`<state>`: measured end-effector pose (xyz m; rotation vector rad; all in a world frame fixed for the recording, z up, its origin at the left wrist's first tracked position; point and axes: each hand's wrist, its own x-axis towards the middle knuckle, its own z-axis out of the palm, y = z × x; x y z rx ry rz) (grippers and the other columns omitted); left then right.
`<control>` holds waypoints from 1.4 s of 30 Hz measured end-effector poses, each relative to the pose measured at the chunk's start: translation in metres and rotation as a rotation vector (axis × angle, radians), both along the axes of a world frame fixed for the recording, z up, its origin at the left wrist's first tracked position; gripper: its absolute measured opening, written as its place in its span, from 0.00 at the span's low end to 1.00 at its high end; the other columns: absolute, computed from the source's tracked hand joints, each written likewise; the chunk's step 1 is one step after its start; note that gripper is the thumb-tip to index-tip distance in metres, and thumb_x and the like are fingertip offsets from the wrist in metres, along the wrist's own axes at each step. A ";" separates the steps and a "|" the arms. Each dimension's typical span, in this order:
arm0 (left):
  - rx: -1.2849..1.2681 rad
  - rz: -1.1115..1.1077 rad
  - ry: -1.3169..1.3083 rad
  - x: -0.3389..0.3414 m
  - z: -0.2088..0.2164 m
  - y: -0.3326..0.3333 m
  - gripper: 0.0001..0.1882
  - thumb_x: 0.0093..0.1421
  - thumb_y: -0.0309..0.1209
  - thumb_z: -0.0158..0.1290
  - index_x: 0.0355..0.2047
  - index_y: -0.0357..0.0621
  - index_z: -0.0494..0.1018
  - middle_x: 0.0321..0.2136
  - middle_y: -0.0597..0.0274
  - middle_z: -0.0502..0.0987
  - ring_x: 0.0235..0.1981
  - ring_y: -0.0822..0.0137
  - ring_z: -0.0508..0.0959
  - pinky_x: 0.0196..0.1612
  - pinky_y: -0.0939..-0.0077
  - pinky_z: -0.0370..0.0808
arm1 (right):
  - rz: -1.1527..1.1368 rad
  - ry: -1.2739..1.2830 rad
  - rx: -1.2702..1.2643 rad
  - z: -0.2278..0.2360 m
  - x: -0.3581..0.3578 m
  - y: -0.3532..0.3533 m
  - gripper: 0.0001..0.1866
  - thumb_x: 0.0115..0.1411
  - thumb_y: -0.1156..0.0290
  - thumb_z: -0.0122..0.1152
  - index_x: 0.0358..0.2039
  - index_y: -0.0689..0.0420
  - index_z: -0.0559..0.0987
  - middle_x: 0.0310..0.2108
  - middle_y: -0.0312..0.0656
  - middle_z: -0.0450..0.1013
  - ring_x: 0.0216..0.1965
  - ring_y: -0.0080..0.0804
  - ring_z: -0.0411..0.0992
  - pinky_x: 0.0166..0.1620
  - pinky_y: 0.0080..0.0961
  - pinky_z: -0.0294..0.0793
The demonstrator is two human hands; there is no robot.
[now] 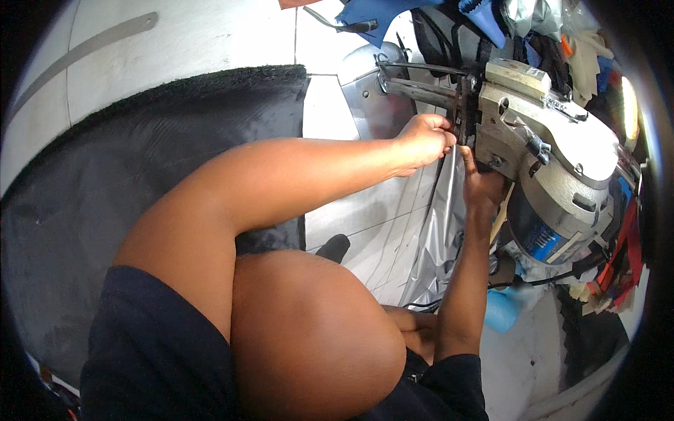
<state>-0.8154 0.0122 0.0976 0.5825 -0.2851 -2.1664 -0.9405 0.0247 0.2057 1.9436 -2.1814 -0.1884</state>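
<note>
A beige and grey motor-driven machine (512, 116), maybe a cloth cutter, lies on its side at the upper right, with a dark slotted bar (461, 105) along its left side. My left hand (423, 145) reaches this bar from the left, its fingers pinched together at the bar's lower end. What they hold is too small to make out. My right hand (483, 188) comes up from below against the machine; one stretched digit touches the bar close to my left fingertips. Its other fingers are hidden. A silver sheet (442, 224) hangs just below both hands.
A large black mat (140, 182) covers the left floor, beside white tiles (210, 42). A long metal strip (91, 52) lies at the top left. Cloth scraps (590, 67) crowd the upper right. A light blue object (501, 311) and a cable (554, 279) sit under the motor.
</note>
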 end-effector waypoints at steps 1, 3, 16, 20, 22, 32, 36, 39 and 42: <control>0.016 -0.022 0.008 0.000 0.001 0.001 0.10 0.61 0.26 0.52 0.42 0.35 0.73 0.34 0.63 0.76 0.32 0.75 0.73 0.37 0.80 0.71 | -0.035 -0.033 0.010 0.001 -0.002 0.001 0.44 0.48 0.42 0.68 0.55 0.63 0.70 0.55 0.54 0.69 0.58 0.49 0.65 0.58 0.37 0.63; -0.001 -0.004 0.003 0.001 0.001 0.003 0.10 0.62 0.27 0.52 0.42 0.36 0.73 0.34 0.62 0.76 0.32 0.75 0.73 0.37 0.80 0.72 | 0.015 0.003 0.001 -0.002 -0.009 -0.002 0.43 0.48 0.41 0.68 0.55 0.62 0.70 0.54 0.54 0.69 0.57 0.49 0.66 0.58 0.37 0.64; 0.129 0.151 -0.001 0.004 0.016 0.022 0.13 0.58 0.25 0.55 0.44 0.36 0.71 0.33 0.63 0.76 0.33 0.74 0.74 0.38 0.80 0.72 | 0.045 0.111 -0.072 -0.002 0.005 0.001 0.43 0.47 0.36 0.65 0.52 0.60 0.73 0.51 0.51 0.73 0.52 0.48 0.71 0.54 0.38 0.69; 0.109 0.178 -0.017 0.005 0.022 0.022 0.15 0.56 0.22 0.53 0.45 0.34 0.70 0.34 0.62 0.76 0.36 0.73 0.74 0.40 0.81 0.71 | -0.060 0.058 -0.034 0.001 0.011 0.001 0.43 0.46 0.36 0.65 0.51 0.59 0.74 0.50 0.51 0.74 0.52 0.48 0.72 0.53 0.37 0.70; 0.099 0.141 -0.013 0.004 0.025 0.020 0.14 0.55 0.22 0.54 0.43 0.35 0.71 0.35 0.61 0.77 0.39 0.71 0.75 0.44 0.79 0.70 | -0.112 0.044 -0.024 0.000 0.014 0.004 0.43 0.46 0.36 0.65 0.51 0.59 0.75 0.49 0.50 0.74 0.51 0.48 0.72 0.53 0.38 0.70; 0.075 0.097 -0.021 0.010 0.014 0.012 0.12 0.56 0.23 0.53 0.42 0.36 0.70 0.35 0.62 0.76 0.37 0.73 0.73 0.41 0.80 0.70 | -0.018 -0.384 0.048 0.005 0.000 0.006 0.41 0.47 0.40 0.69 0.51 0.61 0.74 0.47 0.50 0.75 0.50 0.47 0.73 0.52 0.36 0.71; 0.052 0.091 0.029 0.010 0.011 0.013 0.11 0.57 0.25 0.53 0.41 0.39 0.71 0.35 0.63 0.76 0.36 0.73 0.74 0.41 0.80 0.70 | -0.072 -0.144 0.046 0.002 0.001 0.001 0.42 0.48 0.38 0.66 0.53 0.60 0.73 0.51 0.49 0.73 0.53 0.47 0.72 0.55 0.36 0.69; 0.009 0.035 -0.024 0.012 0.011 0.013 0.11 0.56 0.25 0.53 0.41 0.41 0.71 0.36 0.64 0.76 0.38 0.73 0.73 0.42 0.77 0.70 | -0.135 0.008 -0.019 -0.004 0.006 0.002 0.43 0.48 0.36 0.63 0.54 0.58 0.72 0.52 0.49 0.73 0.54 0.46 0.70 0.56 0.36 0.68; 0.020 0.033 0.016 0.013 0.015 0.009 0.13 0.55 0.25 0.54 0.42 0.42 0.71 0.37 0.65 0.76 0.41 0.73 0.72 0.45 0.73 0.69 | -0.134 0.111 0.009 -0.003 0.013 -0.003 0.42 0.48 0.36 0.63 0.54 0.57 0.73 0.52 0.48 0.72 0.54 0.46 0.70 0.55 0.37 0.68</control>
